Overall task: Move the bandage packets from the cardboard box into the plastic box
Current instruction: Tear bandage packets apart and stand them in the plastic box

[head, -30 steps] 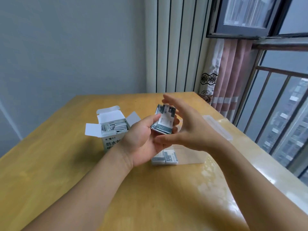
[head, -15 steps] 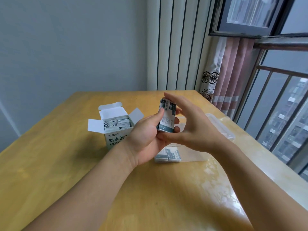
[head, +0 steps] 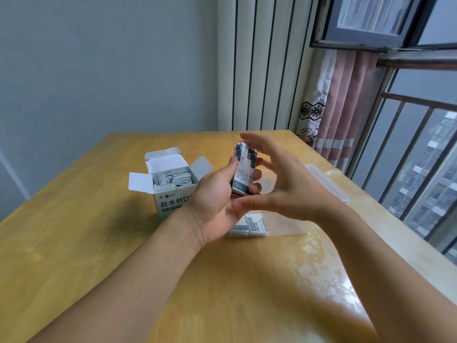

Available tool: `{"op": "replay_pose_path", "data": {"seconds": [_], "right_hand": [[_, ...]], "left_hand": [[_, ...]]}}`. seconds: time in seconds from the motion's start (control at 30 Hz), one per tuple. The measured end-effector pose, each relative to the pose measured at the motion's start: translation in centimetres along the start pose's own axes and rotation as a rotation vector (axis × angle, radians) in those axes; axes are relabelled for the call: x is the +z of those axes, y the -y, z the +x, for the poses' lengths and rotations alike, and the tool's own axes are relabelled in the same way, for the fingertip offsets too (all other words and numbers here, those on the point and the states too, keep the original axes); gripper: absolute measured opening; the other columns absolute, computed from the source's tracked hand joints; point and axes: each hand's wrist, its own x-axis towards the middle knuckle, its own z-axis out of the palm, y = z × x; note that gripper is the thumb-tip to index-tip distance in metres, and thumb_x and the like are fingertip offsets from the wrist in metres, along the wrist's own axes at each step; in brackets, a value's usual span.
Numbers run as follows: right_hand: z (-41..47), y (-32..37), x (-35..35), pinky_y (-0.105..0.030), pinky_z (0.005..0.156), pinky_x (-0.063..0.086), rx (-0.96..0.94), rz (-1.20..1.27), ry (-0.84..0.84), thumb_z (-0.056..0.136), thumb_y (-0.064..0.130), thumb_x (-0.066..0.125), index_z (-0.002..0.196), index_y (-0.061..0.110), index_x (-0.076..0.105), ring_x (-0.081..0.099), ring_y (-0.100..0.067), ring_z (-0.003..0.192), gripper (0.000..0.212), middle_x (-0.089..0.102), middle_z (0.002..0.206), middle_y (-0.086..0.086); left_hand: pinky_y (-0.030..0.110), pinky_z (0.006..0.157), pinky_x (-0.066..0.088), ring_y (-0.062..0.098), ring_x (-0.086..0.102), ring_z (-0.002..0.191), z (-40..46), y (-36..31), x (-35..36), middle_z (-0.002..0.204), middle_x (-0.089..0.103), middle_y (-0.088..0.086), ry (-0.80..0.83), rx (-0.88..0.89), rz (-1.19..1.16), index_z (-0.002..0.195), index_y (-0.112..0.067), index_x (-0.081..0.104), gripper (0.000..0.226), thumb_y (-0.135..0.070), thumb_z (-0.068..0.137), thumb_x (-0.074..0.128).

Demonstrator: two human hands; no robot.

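My left hand (head: 217, 201) grips an upright stack of white and dark green bandage packets (head: 243, 169) above the table, thumb on its left edge and fingertips on its right. My right hand (head: 284, 184) cups the stack from the right, its fingers straight over the top and its thumb under the bottom. The white cardboard box (head: 170, 191) stands to the left with its flaps up and several packets inside. A clear plastic box (head: 284, 224) lies below my hands, with two small piles of packets (head: 248, 226) in its near left corner.
The boxes stand on a yellow wooden table (head: 99, 243). The plastic box's clear lid (head: 326, 184) lies at the right, near the table edge by the window railing. A pink curtain (head: 346, 105) hangs behind the far right corner.
The stack has turned from tilted to upright in my left hand. My right hand has closed in over its top and bottom ends.
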Motion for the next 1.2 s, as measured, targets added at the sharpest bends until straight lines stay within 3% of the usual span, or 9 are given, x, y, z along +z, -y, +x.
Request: {"op": "replay_pose_path", "data": {"seconds": [0.1, 0.17, 0.33, 0.47, 0.57, 0.83, 0.97, 1.07, 1.2], "right_hand": [[0.3, 0.2, -0.1, -0.024, 0.100, 0.048, 0.062, 0.158, -0.076, 0.088, 0.038, 0.068, 0.147, 0.017, 0.044, 0.054, 0.001, 0.123, 0.068, 0.056, 0.138, 0.003], [0.6, 0.1, -0.4, -0.028, 0.081, 0.058, 0.060, 0.117, -0.188, 0.099, 0.018, 0.059, 0.138, 0.013, 0.057, 0.068, -0.011, 0.095, 0.039, 0.066, 0.118, -0.004], [0.6, 0.2, -0.6, -0.012, 0.062, 0.052, -0.015, -0.034, -0.301, 0.094, -0.001, 0.062, 0.121, 0.014, 0.070, 0.061, -0.004, 0.077, 0.032, 0.070, 0.098, 0.003], [0.7, 0.2, -0.1, -0.019, 0.067, 0.056, -0.020, 0.057, -0.310, 0.092, -0.001, 0.064, 0.120, 0.016, 0.070, 0.063, -0.006, 0.078, 0.033, 0.070, 0.098, 0.002], [0.8, 0.2, -0.1, -0.034, 0.072, 0.059, 0.009, 0.305, -0.278, 0.091, -0.003, 0.065, 0.120, 0.012, 0.068, 0.067, -0.027, 0.083, 0.033, 0.073, 0.098, -0.009], [0.7, 0.3, -0.3, -0.033, 0.065, 0.042, 0.223, 0.755, -0.158, 0.093, 0.011, 0.064, 0.108, 0.003, 0.067, 0.052, -0.018, 0.061, 0.017, 0.068, 0.074, -0.004], [0.8, 0.1, -0.7, -0.031, 0.064, 0.044, 0.262, 0.724, -0.158, 0.092, 0.007, 0.063, 0.099, -0.001, 0.067, 0.056, -0.020, 0.063, 0.011, 0.069, 0.078, -0.013], [1.0, -0.6, -2.9, -0.037, 0.085, 0.047, 0.326, 0.781, -0.248, 0.089, 0.007, 0.063, 0.095, 0.002, 0.069, 0.057, -0.025, 0.081, 0.010, 0.070, 0.083, -0.011], [1.0, -2.1, -6.0, -0.038, 0.093, 0.049, 0.532, 0.537, -0.232, 0.090, 0.005, 0.064, 0.098, 0.001, 0.070, 0.056, -0.028, 0.090, 0.011, 0.070, 0.092, -0.015]], "left_hand": [[0.023, 0.051, 0.047, 0.013, 0.051, 0.064, -0.2, -0.1, 0.1, 0.085, 0.059, 0.004, 0.015, 0.002, 0.048, 0.128, -0.008, 0.058, 0.044, -0.039, 0.108, 0.034], [0.023, 0.048, 0.048, 0.015, 0.055, 0.067, -0.5, -0.3, 0.3, 0.092, 0.063, 0.008, 0.036, -0.015, 0.060, 0.124, -0.010, 0.060, 0.040, -0.036, 0.108, 0.035], [0.025, 0.053, 0.055, 0.016, 0.066, 0.073, -0.8, -0.5, 0.3, 0.098, 0.069, 0.011, 0.045, -0.034, 0.140, 0.122, -0.011, 0.062, 0.040, -0.033, 0.109, 0.032], [0.025, 0.052, 0.052, 0.016, 0.063, 0.073, -0.7, -0.5, 0.1, 0.087, 0.067, 0.007, 0.046, -0.008, 0.156, 0.120, -0.012, 0.064, 0.043, -0.037, 0.109, 0.030], [0.025, 0.051, 0.047, 0.017, 0.056, 0.071, -0.5, -0.4, 0.0, 0.087, 0.062, 0.007, 0.048, 0.040, 0.195, 0.123, -0.011, 0.063, 0.043, -0.037, 0.109, 0.030], [0.026, 0.050, 0.045, 0.014, 0.057, 0.070, -0.1, 0.3, -0.3, 0.089, 0.062, 0.009, -0.003, 0.245, 0.459, 0.121, -0.009, 0.062, 0.045, -0.041, 0.108, 0.034], [0.029, 0.054, 0.052, 0.020, 0.066, 0.077, -0.1, 0.2, -0.5, 0.097, 0.066, 0.015, 0.041, 0.231, 0.460, 0.125, -0.013, 0.061, 0.044, -0.043, 0.106, 0.034], [0.036, 0.063, 0.061, 0.028, 0.073, 0.094, -0.1, -0.1, -0.5, 0.109, 0.072, 0.017, 0.036, 0.264, 0.498, 0.134, -0.014, 0.056, 0.051, -0.047, 0.104, 0.032], [0.039, 0.077, 0.062, 0.017, 0.072, 0.094, 0.7, 0.3, -1.7, 0.097, 0.073, 0.006, -0.106, 0.646, 0.913, 0.126, -0.016, 0.065, 0.040, -0.041, 0.106, 0.041]]}}
